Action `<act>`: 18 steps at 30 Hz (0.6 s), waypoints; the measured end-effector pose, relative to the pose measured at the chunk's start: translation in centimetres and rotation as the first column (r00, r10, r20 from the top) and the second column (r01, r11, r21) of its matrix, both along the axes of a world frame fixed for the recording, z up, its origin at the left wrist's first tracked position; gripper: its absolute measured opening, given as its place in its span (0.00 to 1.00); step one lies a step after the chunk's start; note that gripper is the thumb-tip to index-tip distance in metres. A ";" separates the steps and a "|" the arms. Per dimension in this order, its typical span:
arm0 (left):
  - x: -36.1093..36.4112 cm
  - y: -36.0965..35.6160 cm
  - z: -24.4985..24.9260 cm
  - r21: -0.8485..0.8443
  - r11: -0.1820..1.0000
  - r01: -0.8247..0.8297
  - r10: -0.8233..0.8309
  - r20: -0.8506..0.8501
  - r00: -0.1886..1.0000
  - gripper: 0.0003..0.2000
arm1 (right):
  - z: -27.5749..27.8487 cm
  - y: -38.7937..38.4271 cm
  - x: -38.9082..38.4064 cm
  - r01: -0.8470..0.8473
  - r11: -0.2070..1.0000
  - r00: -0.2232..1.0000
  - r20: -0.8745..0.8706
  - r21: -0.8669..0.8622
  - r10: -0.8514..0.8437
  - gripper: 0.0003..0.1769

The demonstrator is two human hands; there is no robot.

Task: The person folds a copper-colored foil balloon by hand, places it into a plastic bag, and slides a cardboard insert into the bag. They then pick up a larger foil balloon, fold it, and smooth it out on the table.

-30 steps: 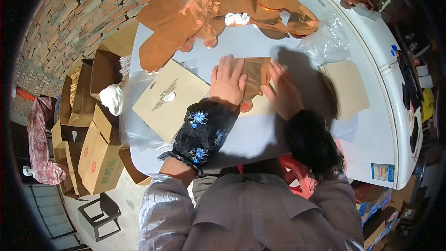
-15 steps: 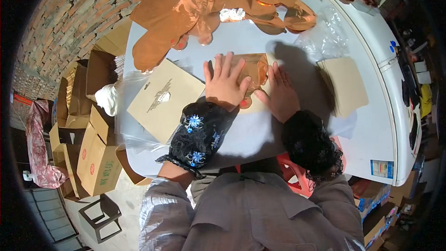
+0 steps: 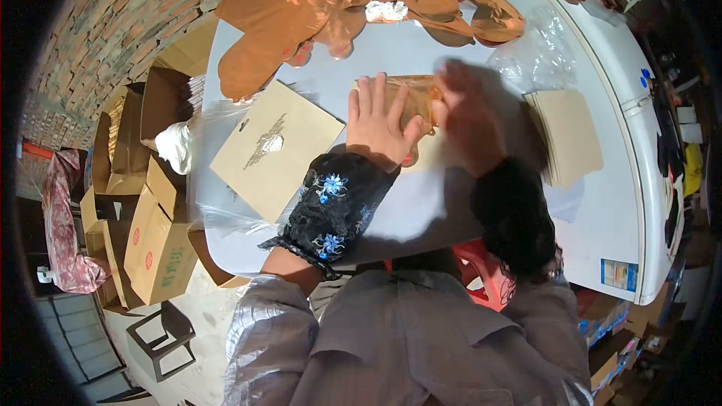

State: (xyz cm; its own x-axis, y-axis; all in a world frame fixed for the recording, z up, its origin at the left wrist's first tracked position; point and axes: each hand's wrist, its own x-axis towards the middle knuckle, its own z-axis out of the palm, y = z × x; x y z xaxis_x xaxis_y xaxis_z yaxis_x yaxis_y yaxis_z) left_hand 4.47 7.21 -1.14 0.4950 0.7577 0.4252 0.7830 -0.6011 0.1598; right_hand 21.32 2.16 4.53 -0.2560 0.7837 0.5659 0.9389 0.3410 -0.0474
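My left hand [image 3: 380,124] lies flat with its fingers spread on a folded brown sheer fabric piece [image 3: 416,98], which rests over a beige card. My right hand [image 3: 472,124] is at the right edge of that fabric, smeared by motion, its thumb near the fabric. What its fingers hold, if anything, is not clear. A beige card with a dark printed design [image 3: 277,152] lies to the left of my left hand. On the right is a stack of plain beige cards [image 3: 565,137].
Brown sheer fabric pieces [image 3: 259,11] spread along the far side of the white table [image 3: 376,237], with a white bundle [image 3: 386,11] among them. Clear plastic [image 3: 538,49] lies at the back right. Open cardboard boxes [image 3: 162,233] stand left. A red stool [image 3: 487,274] is below the table's edge.
My right hand has lifted and shifted slightly up and right, and is now blurred. My left hand stays spread on the fabric. The whole view has shifted a little.
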 end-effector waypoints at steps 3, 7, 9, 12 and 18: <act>-0.1 0.1 0.1 -0.001 1.000 0.017 -0.017 -0.015 1.000 0.32 | -2.8 3.3 -0.4 -0.153 0.988 0.988 -0.015 0.002 0.153 0.24; -0.2 0.4 -0.2 -0.014 1.000 0.012 -0.012 0.014 1.000 0.33 | -5.0 4.2 1.6 -0.117 0.986 0.992 -0.065 -0.123 0.109 0.25; -0.3 0.4 -0.6 0.003 1.000 0.017 -0.017 0.035 0.999 0.32 | -5.2 3.9 1.6 -0.117 0.984 0.989 -0.107 -0.136 0.103 0.25; -0.5 0.7 -0.7 0.030 0.999 0.034 -0.034 -0.004 0.999 0.30 | -5.0 3.6 1.7 -0.082 0.988 0.994 -0.077 -0.130 0.072 0.26; -2.1 0.6 0.9 0.051 0.997 0.063 -0.055 -0.159 0.986 0.28 | -5.3 3.6 1.8 -0.089 0.986 0.989 -0.133 -0.139 0.071 0.27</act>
State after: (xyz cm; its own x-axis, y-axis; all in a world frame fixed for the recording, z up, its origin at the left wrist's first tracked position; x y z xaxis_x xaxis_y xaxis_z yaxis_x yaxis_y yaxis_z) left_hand 2.39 7.81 -0.29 0.6023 0.7026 0.3788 0.7586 -0.6515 0.0022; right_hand 23.08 5.77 -0.77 -0.2543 0.8393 0.4806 0.8921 0.3955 -0.2187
